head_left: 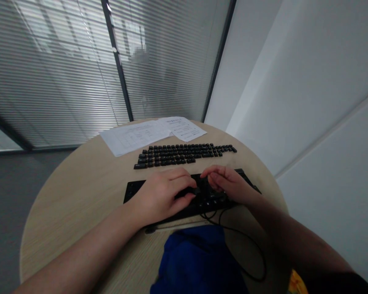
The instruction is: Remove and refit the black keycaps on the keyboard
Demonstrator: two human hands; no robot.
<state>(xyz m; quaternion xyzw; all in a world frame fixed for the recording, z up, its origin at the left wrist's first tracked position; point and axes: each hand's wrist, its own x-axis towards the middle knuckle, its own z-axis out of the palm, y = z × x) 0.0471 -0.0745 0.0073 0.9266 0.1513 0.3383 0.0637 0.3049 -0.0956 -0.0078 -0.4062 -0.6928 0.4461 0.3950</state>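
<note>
A black keyboard (pixel 134 188) lies on the round table before me, many of its keys off and some still showing near its front right. My left hand (pixel 168 192) rests over its middle, thumb and fingertips closed around a small dark keycap (pixel 197 190). Opposite it, my right hand (pixel 227 181) is curled, its index finger bent toward the keyboard; whatever its fingers hold is hidden. Beyond the keyboard, loose black keycaps (pixel 171 157) are laid out in rows, in keyboard order.
Printed paper sheets (pixel 135 136) lie at the table's far side. A black cable (pixel 248 237) loops at the front right beside blue cloth (pixel 196 261). A thin strip with a dark end (pixel 150 230) lies along the keyboard's front. A white wall (pixel 325 102) borders the right.
</note>
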